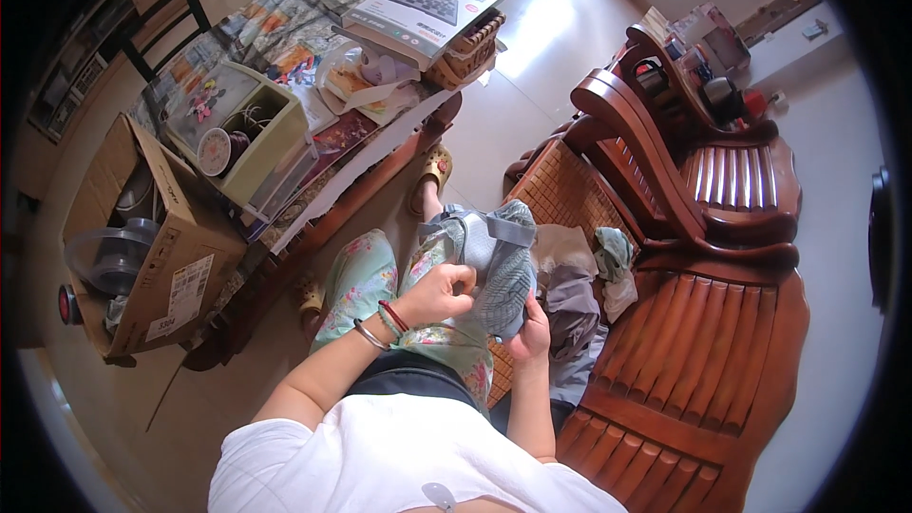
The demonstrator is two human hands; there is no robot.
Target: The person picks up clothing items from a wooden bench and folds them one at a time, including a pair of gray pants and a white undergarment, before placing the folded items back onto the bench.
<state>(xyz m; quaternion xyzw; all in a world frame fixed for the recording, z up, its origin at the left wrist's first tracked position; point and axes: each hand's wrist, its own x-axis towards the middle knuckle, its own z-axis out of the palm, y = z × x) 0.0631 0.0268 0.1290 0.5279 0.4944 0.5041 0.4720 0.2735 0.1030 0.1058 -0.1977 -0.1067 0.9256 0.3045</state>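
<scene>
A grey, ribbed fabric item [503,290] with a light grey padded part and a wide strap is held up over my lap; its exact kind I cannot make out. My right hand [529,331] grips its lower right edge, thumb in front. Against its left side is my left hand [439,295], fingers curled in; whatever they pinch is hidden. Bracelets circle my left wrist. Below the item lie my flowered trousers [359,290].
Clothes [573,299] are heaped on the wooden seat to my right, beside a slatted wooden bench [665,351]. On my left, an open cardboard box [180,256] stands by a cluttered table holding a storage box [275,157], a flat boxed set [432,5] and a wicker basket [465,55].
</scene>
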